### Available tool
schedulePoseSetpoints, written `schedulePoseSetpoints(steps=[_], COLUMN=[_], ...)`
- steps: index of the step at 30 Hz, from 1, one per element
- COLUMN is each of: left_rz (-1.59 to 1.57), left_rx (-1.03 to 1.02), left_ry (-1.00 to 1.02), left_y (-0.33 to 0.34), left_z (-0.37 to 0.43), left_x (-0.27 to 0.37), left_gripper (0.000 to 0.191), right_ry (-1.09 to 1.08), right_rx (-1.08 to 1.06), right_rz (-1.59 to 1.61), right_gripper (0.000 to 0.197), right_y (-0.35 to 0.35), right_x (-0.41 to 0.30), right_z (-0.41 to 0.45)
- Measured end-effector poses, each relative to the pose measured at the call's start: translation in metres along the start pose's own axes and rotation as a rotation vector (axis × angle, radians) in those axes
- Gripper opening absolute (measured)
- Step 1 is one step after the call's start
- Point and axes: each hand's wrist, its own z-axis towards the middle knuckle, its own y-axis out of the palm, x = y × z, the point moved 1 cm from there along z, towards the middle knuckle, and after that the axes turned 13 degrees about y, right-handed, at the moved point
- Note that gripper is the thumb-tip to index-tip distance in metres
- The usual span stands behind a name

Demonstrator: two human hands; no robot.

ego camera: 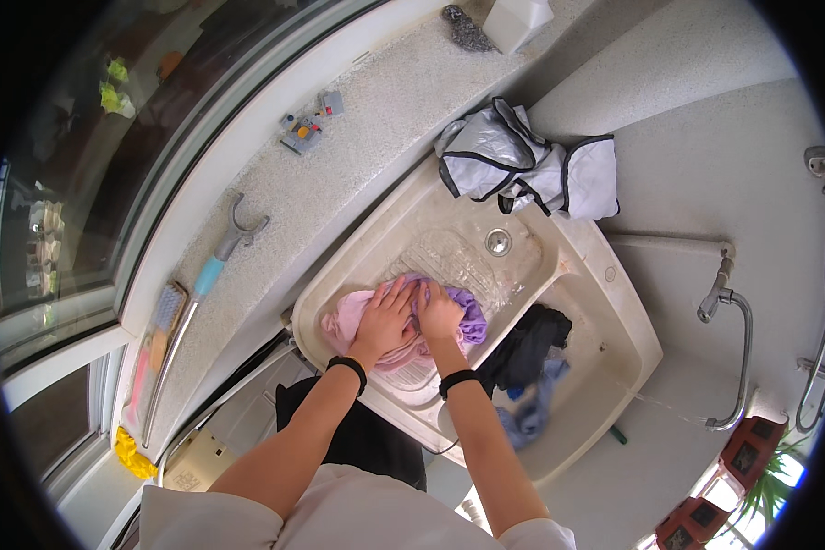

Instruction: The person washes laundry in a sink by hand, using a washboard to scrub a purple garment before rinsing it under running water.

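Note:
My left hand [388,320] lies with its fingers spread, pressing down on a bunched pink cloth [347,313]. Beside it, my right hand [440,313] is curled into a fist on the purple cloth [472,316] that joins the same bundle. The wet bundle rests on the ribbed washboard surface [447,261] of a cream laundry sink [304,292]. Some suds and water glisten near the metal drain [499,242]. In the adjoining basin are a black garment [529,344] and a blue cloth [533,412].
Water runs from a chrome faucet [746,344] on the right wall into the second basin. A silver cover with black trim [502,148] drapes over the sink's far corner. The ledge holds a hooked pole [210,275], a scrub brush [168,306] and a grey toy [306,130].

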Motion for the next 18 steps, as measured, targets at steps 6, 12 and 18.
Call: schedulePoseSetpoints(steps=[6,12,18], left_rz=[-0.009,-0.009,0.011], left_rx=[0.103,0.085,0.052], left_ry=[0.003,-0.009,-0.026], left_y=[0.000,0.001,0.005], left_z=[0.004,0.006,-0.003], left_x=[0.010,0.003,-0.004], left_gripper=[0.072,0.069,0.063], right_ry=[0.115,-0.086,-0.051], right_rx=[0.123,0.164,-0.056], right_rz=[-0.015,0.179,0.251], right_gripper=[0.031,0.029,0.023], right_y=[-0.021,-0.008,-0.025], right_x=[0.057,0.014,-0.012], right_z=[0.126,0.055,-0.051])
